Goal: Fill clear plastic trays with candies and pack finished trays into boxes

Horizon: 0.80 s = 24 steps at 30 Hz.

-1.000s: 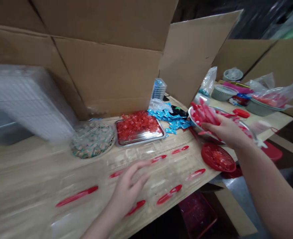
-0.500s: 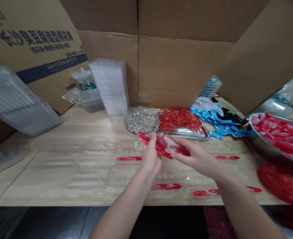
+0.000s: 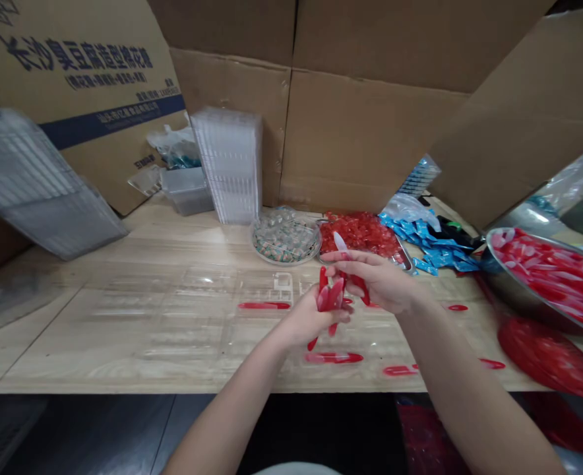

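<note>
My left hand [image 3: 307, 320] is closed around several slim red-and-pink plastic pieces [image 3: 332, 295] that look like small knives; their ends stick out above and below the fingers. Close beside it, my right hand [image 3: 373, 280] pinches more such pieces, one with a pale pointed tip [image 3: 339, 241] sticking up. Both hands hover over clear plastic trays [image 3: 192, 316] lying on the wooden table. Single red pieces lie in the trays: one left of my hands [image 3: 264, 305], one nearer the front edge [image 3: 335, 357], others partly behind my right arm.
Behind my hands stand a round dish of small wrapped packets [image 3: 286, 239] and a metal tray of red pieces [image 3: 358, 231]. Blue sachets [image 3: 427, 241] lie farther right. A metal bowl [image 3: 494, 280] heaped with red-and-pink pieces and a red lid-like dish [image 3: 551, 356] are at right. Clear tray stacks [image 3: 229, 165] stand left.
My hands have drawn slightly apart, and the red pieces have turned from slanting sideways to mostly upright. The pieces are now split between both hands. The view has shifted slightly.
</note>
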### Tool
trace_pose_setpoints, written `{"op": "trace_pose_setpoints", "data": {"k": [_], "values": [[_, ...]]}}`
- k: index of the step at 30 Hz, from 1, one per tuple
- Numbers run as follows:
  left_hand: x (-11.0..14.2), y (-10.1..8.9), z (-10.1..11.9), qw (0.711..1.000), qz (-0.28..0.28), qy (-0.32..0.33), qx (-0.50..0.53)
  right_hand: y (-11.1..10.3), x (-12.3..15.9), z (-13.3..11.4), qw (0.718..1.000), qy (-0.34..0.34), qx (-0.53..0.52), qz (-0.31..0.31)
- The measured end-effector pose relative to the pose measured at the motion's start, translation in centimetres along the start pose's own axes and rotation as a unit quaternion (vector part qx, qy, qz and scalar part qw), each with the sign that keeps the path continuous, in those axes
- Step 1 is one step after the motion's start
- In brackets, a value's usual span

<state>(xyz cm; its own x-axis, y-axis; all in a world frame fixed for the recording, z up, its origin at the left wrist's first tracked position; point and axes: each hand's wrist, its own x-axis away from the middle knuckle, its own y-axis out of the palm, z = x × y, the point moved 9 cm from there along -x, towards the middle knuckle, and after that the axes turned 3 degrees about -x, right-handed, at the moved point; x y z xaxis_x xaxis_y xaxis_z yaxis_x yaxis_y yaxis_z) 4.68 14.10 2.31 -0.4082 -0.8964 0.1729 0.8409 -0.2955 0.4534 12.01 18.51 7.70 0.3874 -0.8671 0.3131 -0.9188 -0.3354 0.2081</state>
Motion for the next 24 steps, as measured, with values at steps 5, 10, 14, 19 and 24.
{"op": "trace_pose_setpoints", "data": {"k": [5,10,14,19,24], "values": [[1.9,-1.0,-1.3,0.986,0.041,-0.087,0.136,0.1,-0.5,0.7,0.996,-0.035,-0.079,0.001],[4.2,-3.0,-1.7,0.983,0.096,-0.065,0.141,2.0,-0.9,4.8,0.995,-0.012,-0.084,0.042],[5.3,-3.3,-1.7,0.984,0.126,-0.007,0.123,5.4,-0.8,7.7,0.998,-0.006,-0.005,0.056],[8.6,-7.2,-1.1,0.966,0.247,0.058,0.045,8.1,0.1,7.5,0.983,-0.097,0.157,0.016],[15.4,-15.7,0.1,0.902,0.413,0.055,0.115,9.4,1.9,7.5,0.879,-0.215,0.424,0.036]]}}
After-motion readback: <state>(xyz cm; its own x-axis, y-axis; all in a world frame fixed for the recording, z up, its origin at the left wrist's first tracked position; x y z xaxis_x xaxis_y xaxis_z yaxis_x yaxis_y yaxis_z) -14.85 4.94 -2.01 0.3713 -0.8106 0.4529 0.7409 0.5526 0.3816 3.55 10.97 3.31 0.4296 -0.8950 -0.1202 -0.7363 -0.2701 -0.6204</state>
